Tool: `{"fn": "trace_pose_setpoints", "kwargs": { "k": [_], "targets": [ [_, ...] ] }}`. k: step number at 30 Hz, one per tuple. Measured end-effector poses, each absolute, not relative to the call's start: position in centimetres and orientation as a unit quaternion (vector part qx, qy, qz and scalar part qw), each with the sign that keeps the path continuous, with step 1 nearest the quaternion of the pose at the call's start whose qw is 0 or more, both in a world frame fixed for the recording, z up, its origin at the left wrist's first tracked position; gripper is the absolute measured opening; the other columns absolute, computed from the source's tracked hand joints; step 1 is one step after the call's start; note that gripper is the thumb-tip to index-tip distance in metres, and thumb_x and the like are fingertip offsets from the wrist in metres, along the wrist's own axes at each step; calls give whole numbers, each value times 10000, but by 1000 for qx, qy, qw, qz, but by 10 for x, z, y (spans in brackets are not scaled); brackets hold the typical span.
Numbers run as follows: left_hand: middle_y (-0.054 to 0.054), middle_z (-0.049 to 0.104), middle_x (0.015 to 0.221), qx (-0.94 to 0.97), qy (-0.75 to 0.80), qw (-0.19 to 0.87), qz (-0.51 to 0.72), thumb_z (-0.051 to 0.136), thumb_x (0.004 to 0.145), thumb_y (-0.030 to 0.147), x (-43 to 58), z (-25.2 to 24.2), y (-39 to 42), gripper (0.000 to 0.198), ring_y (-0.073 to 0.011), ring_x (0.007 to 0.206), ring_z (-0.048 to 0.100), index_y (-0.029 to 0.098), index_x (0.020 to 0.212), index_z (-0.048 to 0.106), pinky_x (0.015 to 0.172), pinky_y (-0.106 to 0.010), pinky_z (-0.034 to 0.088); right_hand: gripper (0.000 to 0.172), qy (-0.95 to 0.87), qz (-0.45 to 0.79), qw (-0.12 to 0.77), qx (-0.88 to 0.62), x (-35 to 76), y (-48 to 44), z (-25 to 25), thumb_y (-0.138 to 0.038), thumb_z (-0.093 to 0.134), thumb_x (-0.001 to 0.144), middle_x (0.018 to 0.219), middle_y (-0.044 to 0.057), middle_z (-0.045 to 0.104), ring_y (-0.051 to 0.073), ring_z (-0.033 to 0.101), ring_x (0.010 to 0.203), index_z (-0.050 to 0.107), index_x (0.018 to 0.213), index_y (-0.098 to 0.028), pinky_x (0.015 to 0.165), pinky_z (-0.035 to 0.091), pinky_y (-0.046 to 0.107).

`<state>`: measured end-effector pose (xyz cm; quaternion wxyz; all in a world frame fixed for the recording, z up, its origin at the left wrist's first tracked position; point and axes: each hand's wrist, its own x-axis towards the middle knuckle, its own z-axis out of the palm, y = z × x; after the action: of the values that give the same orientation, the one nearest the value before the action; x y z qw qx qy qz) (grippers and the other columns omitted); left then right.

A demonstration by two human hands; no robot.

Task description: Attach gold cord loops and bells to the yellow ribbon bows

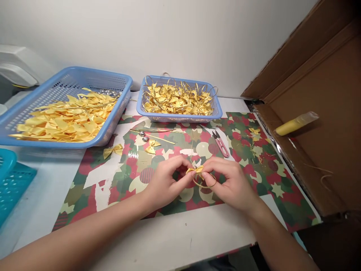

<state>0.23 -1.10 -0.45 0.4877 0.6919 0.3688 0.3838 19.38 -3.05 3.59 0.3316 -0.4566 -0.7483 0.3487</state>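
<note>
Pinching one yellow bow just below the frame's centre, the left hand and right hand have thumbs and fingertips closed, partly hiding it; one gold loop sits at the right thumb. Left of centre lie two silver bells and two loose bows; right, one pair of pink snips. Two blue baskets occupy upper left and upper centre; one teal basket stands at left.

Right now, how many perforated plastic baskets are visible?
3: a large blue basket at left, a smaller blue basket at back centre, and a nearer teal basket cut off at left edge.
</note>
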Motion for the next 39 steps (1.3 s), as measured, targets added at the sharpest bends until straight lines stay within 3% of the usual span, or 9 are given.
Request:
{"fn": "trace_pose_setpoints", "kwargs": {
  "k": [4,9,12,18,24,39],
  "targets": [
    [-8,655,734,570,367,639,365,617,875,268,4,-3,-11,130,-109,630,652,157,811,634,569,-219,543,178,-756,325,331,-462,192,-30,35,-103,537,864,717,20,638,132,581,668,651,750,-179,607,457,256],
    [-9,662,705,532,365,669,368,638,859,253,6,-2,-10,129,-96,626,656,149,784,652,577,-198,568,193,-760,302,344,-462,189,-30,32,-111,531,870,718,25,606,121,567,655,651,728,-166,587,448,239],
    [1,644,743,548,362,637,404,649,852,222,6,-4,-12,64,-93,647,648,165,862,623,562,-187,565,198,-757,308,342,-463,188,-30,31,-106,528,863,720,23,590,115,550,642,652,720,-165,570,435,233],
    [3,599,857,682,334,463,457,689,810,114,5,-11,-14,229,-80,639,611,199,995,584,558,-206,572,195,-730,343,349,-476,189,-29,31,-115,538,854,714,17,594,118,549,649,629,691,-169,569,429,234],
    [-30,607,927,750,317,336,474,704,810,104,3,-13,-10,127,-107,761,634,199,890,680,601,-207,567,190,-710,377,352,-480,188,-28,31,-120,556,846,712,10,604,120,559,663,639,683,-175,576,431,235],
    [-42,652,859,773,296,254,500,709,790,93,1,-9,-7,97,-131,763,646,169,846,687,667,-250,558,179,-678,420,358,-485,189,-27,29,-139,583,853,768,26,636,136,605,720,708,735,-188,656,509,266]
  ]
}}
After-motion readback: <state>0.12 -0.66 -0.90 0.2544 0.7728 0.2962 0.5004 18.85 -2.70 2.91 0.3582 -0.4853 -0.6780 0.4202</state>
